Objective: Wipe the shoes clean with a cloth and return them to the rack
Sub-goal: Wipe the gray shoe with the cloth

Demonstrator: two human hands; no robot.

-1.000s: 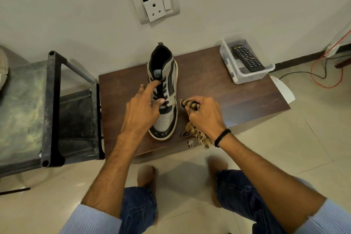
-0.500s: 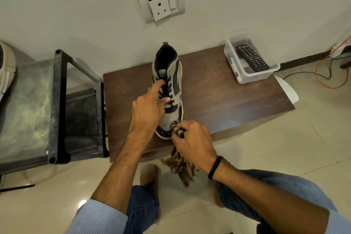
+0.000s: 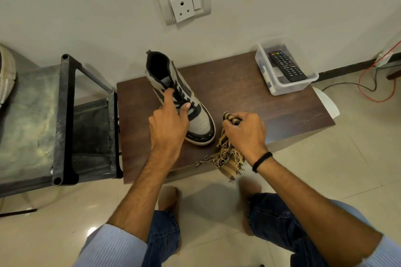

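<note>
The left hand [image 3: 168, 123] pinches the shoe [image 3: 200, 123] by its laces (forefinger straight); right hand [image 3: 246, 132] clutches the cloth [image 3: 225, 158].

Bare wood runs across the middle and right of the table [image 3: 249, 93], from its front edge to the wall [image 3: 86, 17], between the shoe [image 3: 200, 122] and the clear box [image 3: 290, 89]; the clear box, with a remote [image 3: 286, 66] in it, fills the back right corner; the shoe stands left of centre, from back edge toward front, the left hand [image 3: 168, 128] holding it at the laces; the rack [image 3: 65, 115] stands just beside the left edge, closing that side; the right hand [image 3: 245, 130], gripping the cloth [image 3: 225, 156], occupies the front edge beside the toe.
</note>
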